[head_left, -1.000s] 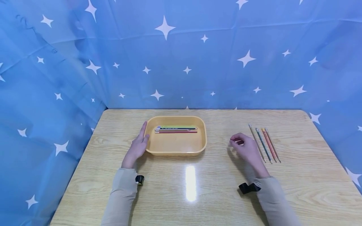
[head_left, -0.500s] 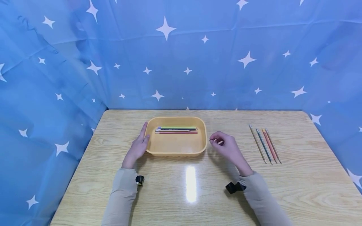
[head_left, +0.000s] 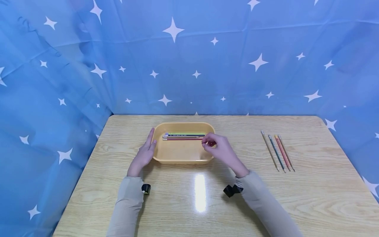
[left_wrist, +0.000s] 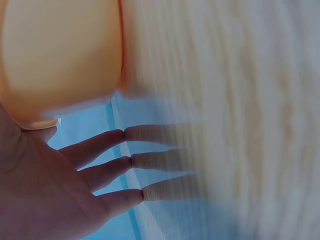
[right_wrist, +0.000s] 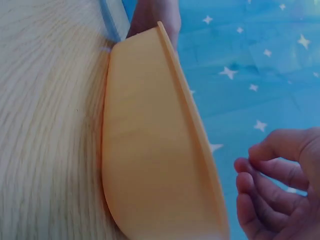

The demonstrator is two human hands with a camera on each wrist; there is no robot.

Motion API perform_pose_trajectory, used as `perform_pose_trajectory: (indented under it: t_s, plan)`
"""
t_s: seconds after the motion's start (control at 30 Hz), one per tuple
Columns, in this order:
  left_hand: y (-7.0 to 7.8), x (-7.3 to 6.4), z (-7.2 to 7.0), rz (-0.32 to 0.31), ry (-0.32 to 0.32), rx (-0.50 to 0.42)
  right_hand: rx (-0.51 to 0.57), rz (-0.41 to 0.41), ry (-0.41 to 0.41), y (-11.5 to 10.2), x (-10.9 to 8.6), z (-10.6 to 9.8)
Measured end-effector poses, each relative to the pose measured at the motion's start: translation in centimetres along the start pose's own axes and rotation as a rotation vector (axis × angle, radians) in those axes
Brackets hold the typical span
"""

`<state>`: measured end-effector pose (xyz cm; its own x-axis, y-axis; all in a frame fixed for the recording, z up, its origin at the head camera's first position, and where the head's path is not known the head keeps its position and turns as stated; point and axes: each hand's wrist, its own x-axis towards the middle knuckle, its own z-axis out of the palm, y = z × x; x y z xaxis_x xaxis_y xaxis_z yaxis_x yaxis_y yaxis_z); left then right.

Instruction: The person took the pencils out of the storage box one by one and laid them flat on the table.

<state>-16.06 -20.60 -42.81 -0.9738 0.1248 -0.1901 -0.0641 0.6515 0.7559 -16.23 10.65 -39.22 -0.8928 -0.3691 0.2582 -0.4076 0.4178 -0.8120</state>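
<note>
At one tray (head_left: pixel 180 153) with four pencils (head_left: pixel 183 135), left fingers (head_left: pixel 149 135) straight, right fingers (head_left: pixel 211 136) curled, empty.

The shallow, orange-yellow tray with rounded corners (head_left: pixel 177 153) sits upright on the tabletop (head_left: pixel 319 207), its left end touched by the left hand (head_left: pixel 143 155). Inside, toward the far side, four slim pencils (head_left: pixel 183 136) lie flat, lengthwise and side by side: yellow-green, dark navy, greyish-brown, dark red nearest. The right hand (head_left: pixel 218 146), fingertips together, is over the tray's right end, near their right-hand tips.
</note>
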Motion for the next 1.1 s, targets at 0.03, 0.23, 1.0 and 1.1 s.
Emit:
perform_pose_trajectory:
  t_s: [0.03, 0.23, 1.0, 1.1]
  plan:
    - [0.0, 0.0, 0.0, 0.005, -0.001, 0.004, -0.005, -0.005, -0.007, 0.0, 0.2, 0.3]
    - [0.1, 0.1, -0.1, 0.023, -0.002, 0.021, -0.029, -0.033, -0.040, 0.3, 1.4, 1.9]
    - [0.0, 0.1, 0.1, -0.001, 0.031, 0.033, -0.239, 0.048, -0.228, 1.6, 4.9, 4.6]
    - [0.0, 0.1, 0.2, -0.001, 0.036, 0.029, -0.258, 0.050, -0.232, 1.8, 5.3, 4.7]
